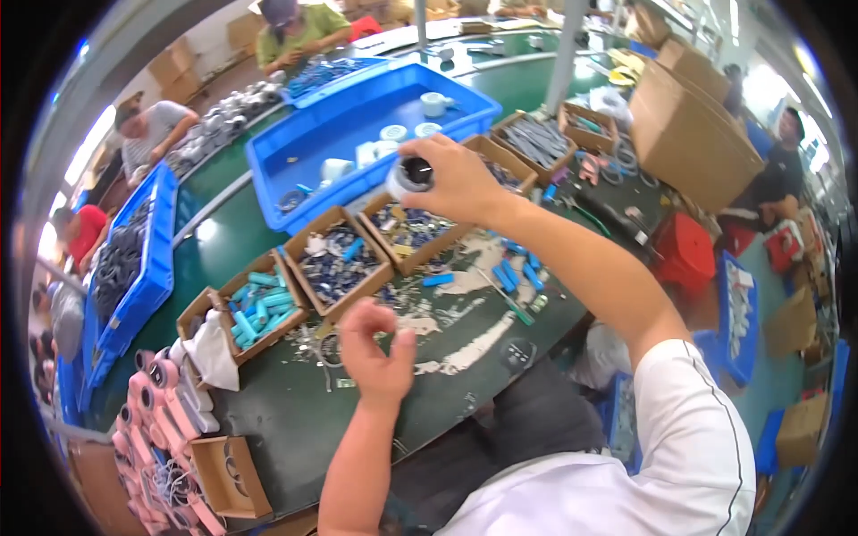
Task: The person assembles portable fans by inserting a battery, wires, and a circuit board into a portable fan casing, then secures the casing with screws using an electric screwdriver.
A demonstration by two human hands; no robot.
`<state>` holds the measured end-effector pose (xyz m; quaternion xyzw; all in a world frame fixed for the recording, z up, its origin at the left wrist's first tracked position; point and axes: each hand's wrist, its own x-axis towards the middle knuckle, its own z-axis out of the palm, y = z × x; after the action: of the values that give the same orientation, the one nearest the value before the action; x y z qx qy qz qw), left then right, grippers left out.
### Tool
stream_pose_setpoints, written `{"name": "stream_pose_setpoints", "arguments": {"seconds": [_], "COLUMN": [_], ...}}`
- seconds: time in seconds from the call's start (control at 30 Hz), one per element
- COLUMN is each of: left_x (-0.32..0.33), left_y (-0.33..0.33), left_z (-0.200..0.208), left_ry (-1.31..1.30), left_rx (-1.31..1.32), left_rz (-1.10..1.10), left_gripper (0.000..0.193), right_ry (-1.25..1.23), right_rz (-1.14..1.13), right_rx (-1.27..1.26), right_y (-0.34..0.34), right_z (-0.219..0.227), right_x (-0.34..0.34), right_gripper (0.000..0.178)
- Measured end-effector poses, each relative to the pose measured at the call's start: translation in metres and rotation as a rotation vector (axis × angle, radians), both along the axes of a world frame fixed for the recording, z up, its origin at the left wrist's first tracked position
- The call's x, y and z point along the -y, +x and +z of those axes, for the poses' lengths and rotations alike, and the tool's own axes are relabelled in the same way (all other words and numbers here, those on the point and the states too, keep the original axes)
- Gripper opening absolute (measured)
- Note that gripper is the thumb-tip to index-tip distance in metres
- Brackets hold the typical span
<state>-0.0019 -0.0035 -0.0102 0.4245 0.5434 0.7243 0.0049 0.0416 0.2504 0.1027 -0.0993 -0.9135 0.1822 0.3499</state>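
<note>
My right hand (460,179) is closed around a white round housing with a dark opening (413,176), held over the near rim of a large blue tray (268,179). In that tray lie several white round parts (365,154). My left hand (377,353) hovers above the green bench with fingers curled and thumb apart, nothing visible between them. Just beyond it stands a cardboard box of small dark parts (338,263). To its right, another box holds small dark and yellowish parts (407,234).
Turquoise cylinders (262,308) fill a box at the left. Pink handheld devices (152,411) are piled near the left edge beside an open carton (228,478). A screwdriver (508,297) and blue cylinders (514,272) lie on the bench (295,420). Other people sit across the bench.
</note>
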Motion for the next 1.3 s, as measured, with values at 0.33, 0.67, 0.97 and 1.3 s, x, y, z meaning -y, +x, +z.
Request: {"name": "stream_pose_setpoints", "arguments": {"seconds": [0.33, 0.67, 0.97, 1.3], "left_x": [-0.001, 0.002, -0.005, -0.003], "left_y": [0.019, -0.004, 0.004, 0.004], "left_z": [0.022, 0.027, 0.02, 0.025], "left_ry": [0.057, 0.141, 0.054, 0.112], "left_rx": [0.686, 0.838, 0.732, 0.818], "left_rz": [-0.496, -0.47, -0.458, -0.465], "left_gripper": [0.091, 0.073, 0.075, 0.073], "right_ry": [-0.006, 0.305, 0.303, -0.053], "right_rz": [0.099, -0.247, -0.147, -0.48], "right_rx": [-0.152, 0.407, 0.272, 0.163], "right_y": [0.089, 0.19, 0.171, 0.229], "right_z": [-0.049, -0.094, -0.085, -0.085], "right_x": [0.15, 0.075, 0.002, 0.052], "right_gripper": [0.061, 0.043, 0.038, 0.023]}}
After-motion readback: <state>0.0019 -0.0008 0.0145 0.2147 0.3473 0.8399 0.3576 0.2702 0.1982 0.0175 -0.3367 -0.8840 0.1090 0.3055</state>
